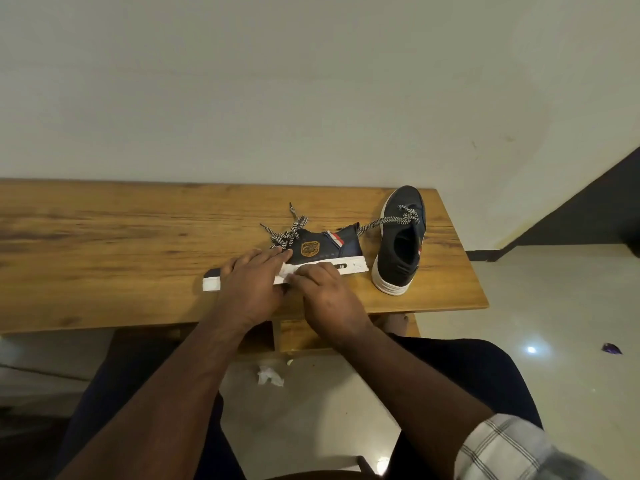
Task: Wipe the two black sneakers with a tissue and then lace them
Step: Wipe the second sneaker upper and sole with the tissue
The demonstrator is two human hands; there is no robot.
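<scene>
A black sneaker (322, 249) with a white sole lies side-on near the wooden table's (104, 244) front edge, toe to the left, its black-and-white laces loose on top. My left hand (251, 284) rests over its toe part with fingers fairly straight, holding it down. My right hand (325, 292) presses a white tissue (289, 271) against the sole, fingers curled round it. The second black sneaker (400, 244) stands upright at the table's right end, heel toward me, with a lace trailing to the left.
A crumpled tissue (270, 375) lies on the tiled floor under the table, between my knees. A small purple wrapper (611, 348) lies on the floor at the right. A pale wall rises behind the table.
</scene>
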